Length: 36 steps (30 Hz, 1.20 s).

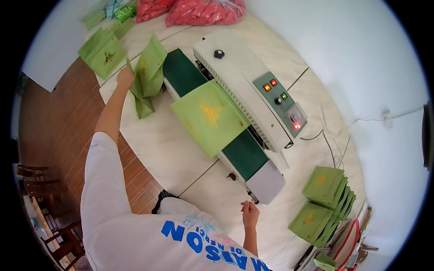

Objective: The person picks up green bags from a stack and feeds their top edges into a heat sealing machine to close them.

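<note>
At the far left end of a band sealing machine point(237, 78), my left hand point(125, 78) grips the edge of a creased green pouch point(149, 67). That pouch stands partly folded, and its edge hides my fingertips. Another green pouch with a gold print point(212, 117) lies across the dark green conveyor belt point(245, 154), one edge tucked under the sealer's housing. My right hand point(250, 213), fingers curled and apparently holding nothing, is by the near end plate point(266, 183) of the conveyor. A flat green pouch point(103, 54) lies beyond my left hand.
Rows of green pouches point(322, 203) stand at the right. Clear bags of red packets point(206, 12) sit at the far edge. Lit switches glow on the control panel point(279, 101). A power cable point(325, 142) crosses the table point(162, 135). Wooden chairs point(47, 189) are at lower left.
</note>
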{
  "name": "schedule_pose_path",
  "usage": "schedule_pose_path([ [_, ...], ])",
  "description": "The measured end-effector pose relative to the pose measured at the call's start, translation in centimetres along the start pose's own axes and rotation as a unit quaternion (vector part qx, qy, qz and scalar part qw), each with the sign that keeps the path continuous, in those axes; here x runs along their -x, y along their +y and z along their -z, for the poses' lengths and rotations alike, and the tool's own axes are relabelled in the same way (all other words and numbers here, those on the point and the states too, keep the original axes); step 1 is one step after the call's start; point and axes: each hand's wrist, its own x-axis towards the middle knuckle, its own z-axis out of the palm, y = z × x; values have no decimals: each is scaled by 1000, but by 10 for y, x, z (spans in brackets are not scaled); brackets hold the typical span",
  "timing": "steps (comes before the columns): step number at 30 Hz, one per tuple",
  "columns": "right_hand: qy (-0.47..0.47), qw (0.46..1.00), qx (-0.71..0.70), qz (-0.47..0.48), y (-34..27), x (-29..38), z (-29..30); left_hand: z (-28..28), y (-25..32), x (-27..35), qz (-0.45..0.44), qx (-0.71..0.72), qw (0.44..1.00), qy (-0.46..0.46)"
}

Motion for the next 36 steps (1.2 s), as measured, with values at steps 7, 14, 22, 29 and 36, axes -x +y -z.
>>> schedule_pose_path([
  [7,-31,998,0,45,-43,-14,-54,29,50,-23,-24,1,999,-38],
  [14,-36,995,45,76,-68,-32,-91,14,44,-38,-24,-67,990,-118],
  [22,7,989,95,111,-84,-42,-99,26,-123,-142,-5,-118,993,-23],
  [29,4,985,107,135,-105,-35,-119,22,-163,-164,32,-132,991,-10],
  [36,50,981,139,128,-88,-18,-107,-53,-121,-120,-207,-148,952,172],
])
